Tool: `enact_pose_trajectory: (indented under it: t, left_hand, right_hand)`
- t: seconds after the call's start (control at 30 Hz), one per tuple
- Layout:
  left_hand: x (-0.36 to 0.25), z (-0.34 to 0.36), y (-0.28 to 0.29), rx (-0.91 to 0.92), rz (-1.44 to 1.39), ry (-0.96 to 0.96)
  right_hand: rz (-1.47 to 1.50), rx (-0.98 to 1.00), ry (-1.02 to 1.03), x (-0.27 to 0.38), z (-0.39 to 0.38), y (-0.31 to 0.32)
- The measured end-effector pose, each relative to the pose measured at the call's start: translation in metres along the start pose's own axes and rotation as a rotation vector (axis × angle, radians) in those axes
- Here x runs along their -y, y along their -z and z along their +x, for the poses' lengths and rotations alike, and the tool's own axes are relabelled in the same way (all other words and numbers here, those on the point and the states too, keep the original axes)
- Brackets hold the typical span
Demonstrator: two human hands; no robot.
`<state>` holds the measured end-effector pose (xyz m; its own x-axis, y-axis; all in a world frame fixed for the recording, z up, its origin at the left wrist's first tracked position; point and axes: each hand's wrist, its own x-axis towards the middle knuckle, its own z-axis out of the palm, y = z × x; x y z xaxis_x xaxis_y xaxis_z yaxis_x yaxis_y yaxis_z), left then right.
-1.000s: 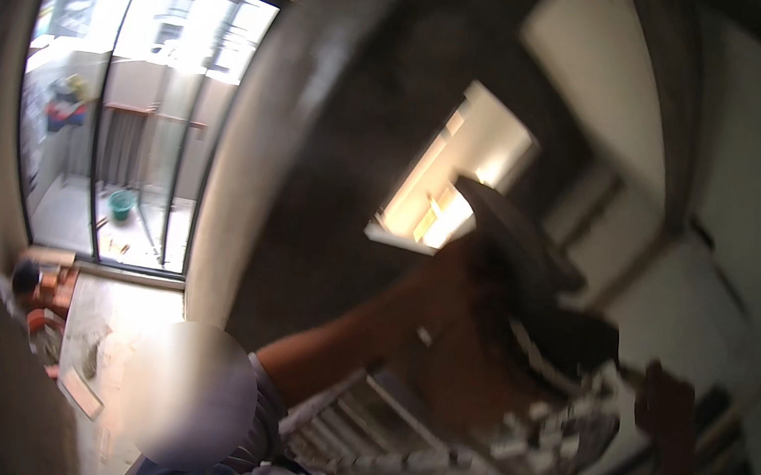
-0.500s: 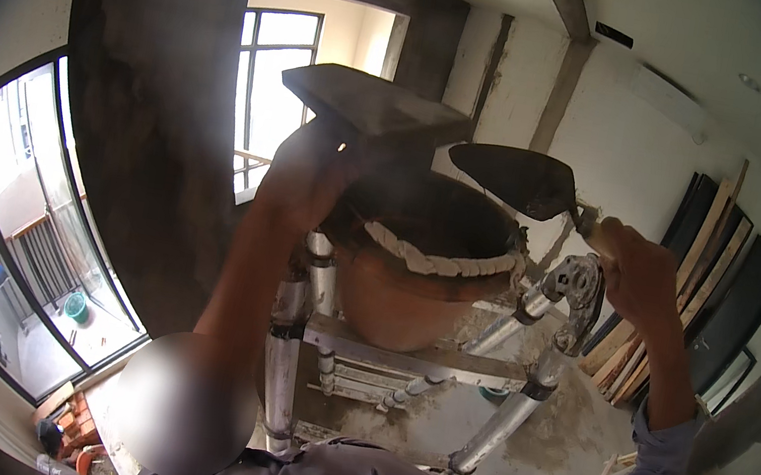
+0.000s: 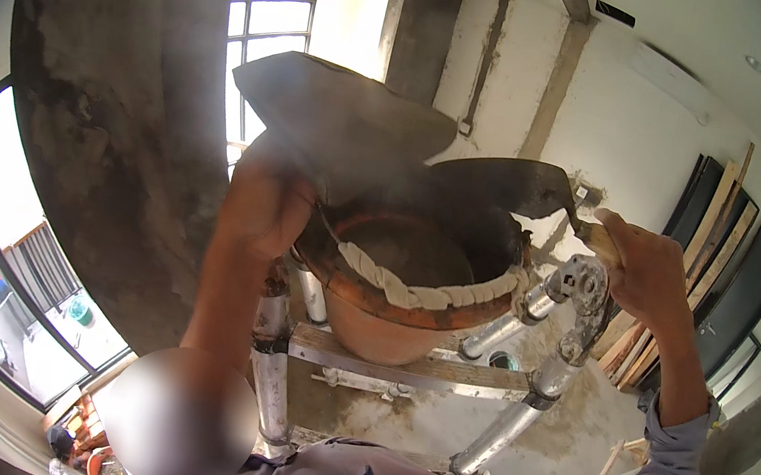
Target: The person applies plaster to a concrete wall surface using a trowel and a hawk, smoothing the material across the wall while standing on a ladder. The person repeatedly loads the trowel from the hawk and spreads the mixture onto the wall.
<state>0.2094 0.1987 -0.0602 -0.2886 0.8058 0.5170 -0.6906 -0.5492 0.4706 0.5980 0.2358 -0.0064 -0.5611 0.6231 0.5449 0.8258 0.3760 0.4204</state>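
Observation:
In my left hand is a plasterer's hawk, its flat dark board tilted above the bucket's far side. The grip is largely hidden behind my fingers. My right hand is closed round the wooden handle of a trowel. The trowel's broad dark blade points left over the bucket's rim, and its tip overlaps the hawk's right end; whether they touch I cannot tell. Below them stands an orange bucket with grey wet-looking mix inside. A twisted pale cloth runs along its near rim.
The bucket rests on a plank between metal scaffold tubes. A grey-plastered wall with a window opening stands ahead and left. Boards and dark panels lean at the right wall. Glass doors are at the left.
The hawk has shifted left and tilted, showing more of its face. The trowel blade has moved left towards it. More of the bucket's inside shows as the view has shifted.

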Motion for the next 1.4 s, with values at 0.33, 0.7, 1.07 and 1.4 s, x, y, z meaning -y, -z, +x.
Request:
enact_pose_trajectory:
  t: [0.33, 0.7, 1.07, 1.4]
  left_hand:
    - [-0.003, 0.007, 0.018, 0.283, -0.093, 0.091]
    - [-0.005, 0.016, -0.003, 0.21, 0.094, 0.171]
    - [0.007, 0.031, 0.01, 0.35, -0.27, 0.158]
    - [0.009, 0.027, -0.001, 0.35, -0.17, 0.182]
  right_hand:
    - [0.57, -0.13, -0.082, 0.014, 0.049, 0.004]
    - [0.616, -0.294, 0.205, 0.072, 0.109, 0.012]
    - [0.489, -0.409, 0.101, 0.025, 0.067, -0.027]
    - [0.405, -0.454, 0.032, -0.008, 0.039, 0.007]
